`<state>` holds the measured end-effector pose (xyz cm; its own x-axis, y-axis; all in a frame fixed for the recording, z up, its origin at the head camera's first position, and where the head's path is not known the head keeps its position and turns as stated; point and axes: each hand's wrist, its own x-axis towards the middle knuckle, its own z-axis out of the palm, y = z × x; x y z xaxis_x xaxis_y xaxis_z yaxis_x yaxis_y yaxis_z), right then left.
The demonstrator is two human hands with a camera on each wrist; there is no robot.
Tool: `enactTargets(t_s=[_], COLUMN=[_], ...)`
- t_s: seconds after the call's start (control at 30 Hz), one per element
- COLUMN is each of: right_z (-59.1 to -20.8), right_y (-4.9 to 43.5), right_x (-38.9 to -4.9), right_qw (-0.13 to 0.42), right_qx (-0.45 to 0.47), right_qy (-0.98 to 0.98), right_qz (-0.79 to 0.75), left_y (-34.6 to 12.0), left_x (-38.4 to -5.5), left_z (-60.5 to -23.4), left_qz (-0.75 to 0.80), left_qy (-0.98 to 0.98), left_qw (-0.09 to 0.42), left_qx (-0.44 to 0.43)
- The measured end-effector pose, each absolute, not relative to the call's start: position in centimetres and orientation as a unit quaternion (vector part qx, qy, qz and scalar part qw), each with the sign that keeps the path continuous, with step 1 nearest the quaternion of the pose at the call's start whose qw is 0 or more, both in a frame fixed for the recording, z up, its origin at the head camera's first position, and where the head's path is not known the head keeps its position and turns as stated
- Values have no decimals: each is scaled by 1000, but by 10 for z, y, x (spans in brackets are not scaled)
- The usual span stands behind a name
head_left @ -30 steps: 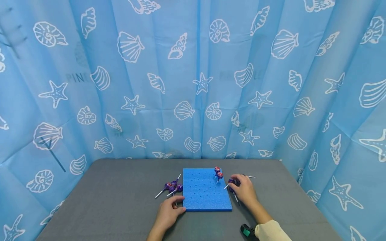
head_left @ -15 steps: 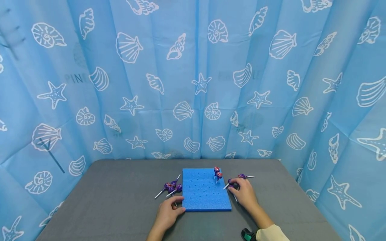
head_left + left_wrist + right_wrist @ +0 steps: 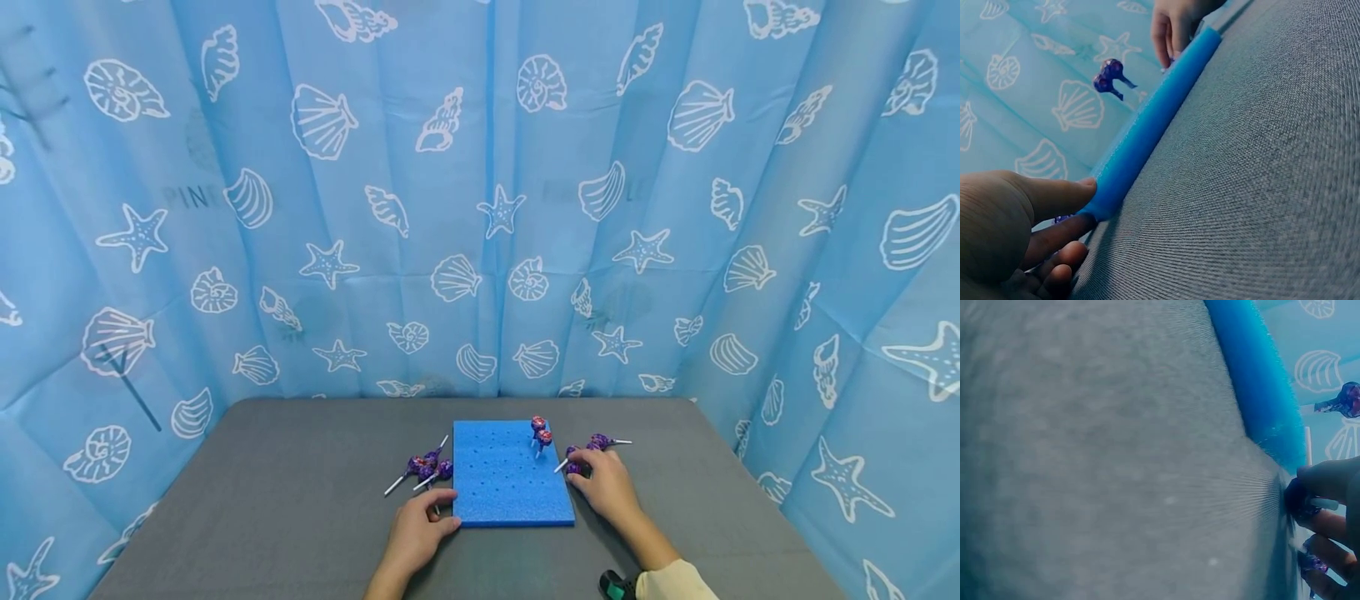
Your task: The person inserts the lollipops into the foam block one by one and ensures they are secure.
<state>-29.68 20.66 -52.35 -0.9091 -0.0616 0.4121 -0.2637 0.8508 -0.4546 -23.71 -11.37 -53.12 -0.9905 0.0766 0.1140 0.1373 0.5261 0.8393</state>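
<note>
Just right of the blue foam board (image 3: pixel 510 479), my right hand (image 3: pixel 609 487) pinches a purple-wrapped lollipop (image 3: pixel 1300 501) between thumb and finger; its white stick points toward the hand in the right wrist view. More lollipops lie around these fingertips, one with its stick (image 3: pixel 562 463) toward the board and another (image 3: pixel 598 442) just behind the hand. At the board's front left corner, my left hand (image 3: pixel 418 529) holds the edge with thumb and forefinger. Two lollipops (image 3: pixel 543 437) stand upright in the board's far right part, which has rows of small holes.
Several loose lollipops (image 3: pixel 427 467) lie in a cluster left of the board, close to its edge. The grey table (image 3: pixel 300 500) runs back to a blue shell-print curtain (image 3: pixel 495 208). A dark device with a green patch (image 3: pixel 615 585) sits at my right wrist.
My right hand has drawn slightly nearer, uncovering the lollipop behind it. The stick that pointed toward me under that hand no longer shows. The left hand and board hold still.
</note>
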Motion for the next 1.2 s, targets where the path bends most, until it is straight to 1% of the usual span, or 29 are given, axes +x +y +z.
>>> enactTargets(t_s=[0.3, 0.63, 1.03, 1.2], right_z=[-522, -515, -507, -506], right_y=[207, 203, 194, 191], right_x=[-298, -293, -283, -281], right_qw=[169, 164, 192, 217], right_qx=[82, 79, 83, 93], right_qy=[-948, -937, -914, -907], right_qz=[256, 297, 348, 349], left_y=[-114, -114, -113, -113], left_x=[-238, -238, -237, -238], left_z=[-533, -534, -535, -535], left_qz=[-484, -481, -478, -481], left_qy=[-872, -873, -875, -873], left_qw=[38, 44, 48, 44], left_qx=[-66, -67, -68, -67])
